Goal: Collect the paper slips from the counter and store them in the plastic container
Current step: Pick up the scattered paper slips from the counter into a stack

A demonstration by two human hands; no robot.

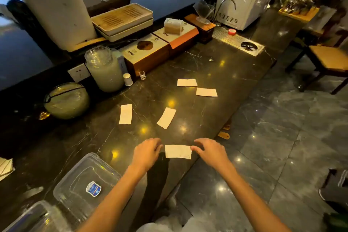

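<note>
Several white paper slips lie on the dark marble counter [216, 58]. The nearest slip [178, 151] is close to the front edge, between my hands. My right hand [211, 151] pinches its right end with the fingertips. Just off its left end is my left hand [147, 151], fingers curled and a small gap from the paper. Two slips [125, 114] [166, 118] lie mid-counter, and two more [187, 82] [206, 92] lie farther right. A clear plastic container [62, 192] with a blue sticker stands at the near left, beside my left forearm.
A second clear plastic piece [28, 218] sits at the bottom left corner. Along the back stand a round glass jar [66, 100], a tall glass jar [104, 69], a small white shaker [128, 79], a shot glass [142, 75] and brown-and-white boxes [150, 51]. A chair [327, 60] stands on the floor to the right.
</note>
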